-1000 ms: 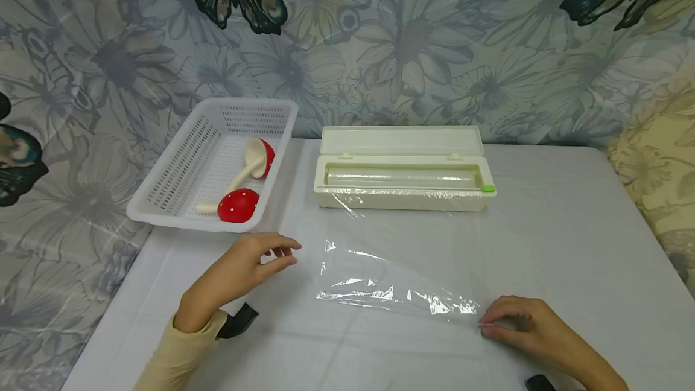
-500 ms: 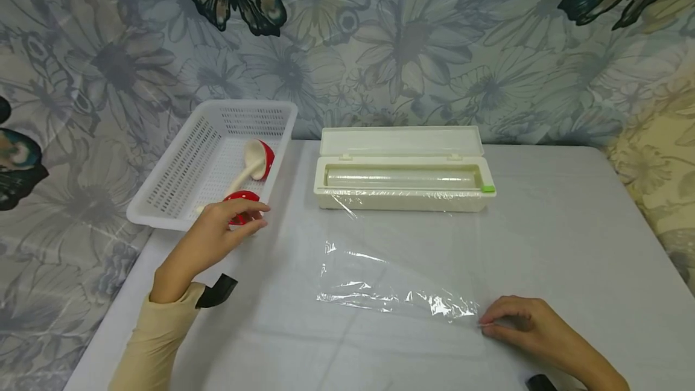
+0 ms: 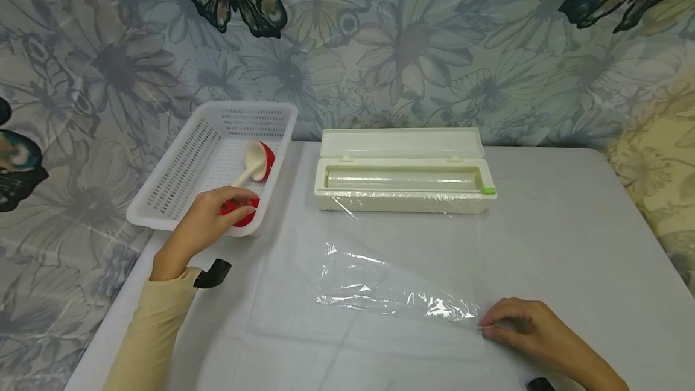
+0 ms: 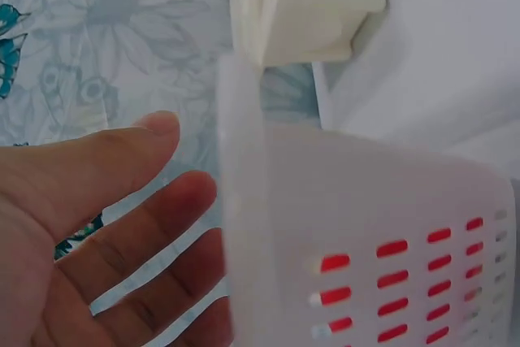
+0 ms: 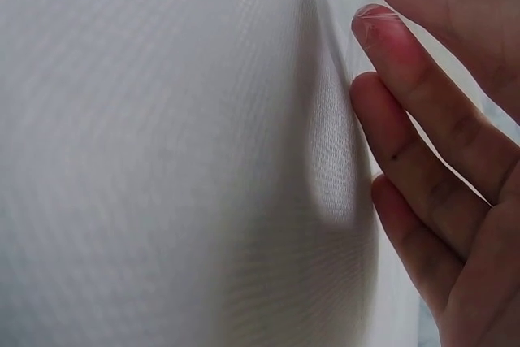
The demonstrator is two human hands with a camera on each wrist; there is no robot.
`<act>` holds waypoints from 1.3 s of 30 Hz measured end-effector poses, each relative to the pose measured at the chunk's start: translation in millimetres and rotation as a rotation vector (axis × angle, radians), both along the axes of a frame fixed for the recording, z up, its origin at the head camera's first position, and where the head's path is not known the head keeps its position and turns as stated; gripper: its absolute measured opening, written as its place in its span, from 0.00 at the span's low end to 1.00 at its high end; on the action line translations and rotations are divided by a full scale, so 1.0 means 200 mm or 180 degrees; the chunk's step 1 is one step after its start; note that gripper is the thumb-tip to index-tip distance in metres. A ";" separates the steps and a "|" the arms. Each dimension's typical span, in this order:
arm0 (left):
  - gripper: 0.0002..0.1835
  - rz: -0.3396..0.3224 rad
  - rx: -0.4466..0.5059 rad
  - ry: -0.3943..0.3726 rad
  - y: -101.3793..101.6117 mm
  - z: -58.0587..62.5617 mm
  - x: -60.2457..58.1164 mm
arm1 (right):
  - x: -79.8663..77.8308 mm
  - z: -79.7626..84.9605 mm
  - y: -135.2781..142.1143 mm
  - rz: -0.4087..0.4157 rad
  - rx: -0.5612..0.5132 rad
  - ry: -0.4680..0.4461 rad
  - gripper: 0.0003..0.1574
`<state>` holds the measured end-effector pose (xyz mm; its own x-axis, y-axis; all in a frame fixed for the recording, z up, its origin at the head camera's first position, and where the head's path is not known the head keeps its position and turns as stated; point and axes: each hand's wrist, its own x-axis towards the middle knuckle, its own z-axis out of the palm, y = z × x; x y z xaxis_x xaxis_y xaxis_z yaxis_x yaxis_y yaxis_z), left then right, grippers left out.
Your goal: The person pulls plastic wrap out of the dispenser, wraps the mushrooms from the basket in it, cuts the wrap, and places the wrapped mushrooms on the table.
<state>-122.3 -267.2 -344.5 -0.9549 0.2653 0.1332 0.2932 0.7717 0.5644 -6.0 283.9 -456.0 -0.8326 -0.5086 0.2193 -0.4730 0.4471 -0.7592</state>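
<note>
In the head view my left hand (image 3: 201, 222) reaches over the near rim of a white slotted basket (image 3: 143, 216). Its parted thumb and fingers are at the red dotted bowl of a ladle (image 3: 247, 220), partly hiding it. A second ladle (image 3: 268, 162), red outside and cream inside, lies behind it. The left wrist view has the fingers (image 4: 175, 209) spread beside the basket rim (image 4: 244, 201), red showing through the slots. My right hand (image 3: 537, 330) pinches the near right corner of clear plastic wrap (image 3: 402, 276), which stretches from a cream dispenser box (image 3: 402, 203).
The dispenser's lid (image 3: 402, 142) stands raised at the back, with a green slider (image 3: 488, 190) at the right end of its front edge. A white cloth covers the table (image 3: 570, 228). Behind it hangs a floral and butterfly curtain (image 3: 412, 47).
My left hand has moved left and away from me, from beside the wrap to the nearer ladle in the basket. The right hand stays at the wrap's corner.
</note>
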 end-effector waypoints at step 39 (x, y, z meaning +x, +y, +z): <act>0.40 0.0234 -0.0547 -0.1599 -0.14 -0.09 -0.24 | 0.02 -0.01 -0.01 -0.0032 -0.0060 0.0000 0.21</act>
<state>-169.8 -295.1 -362.5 -0.9068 0.1731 -0.3844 -0.0388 0.8737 0.4849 -3.0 282.5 -457.2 -0.8377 -0.4959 0.2288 -0.4686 0.4374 -0.7675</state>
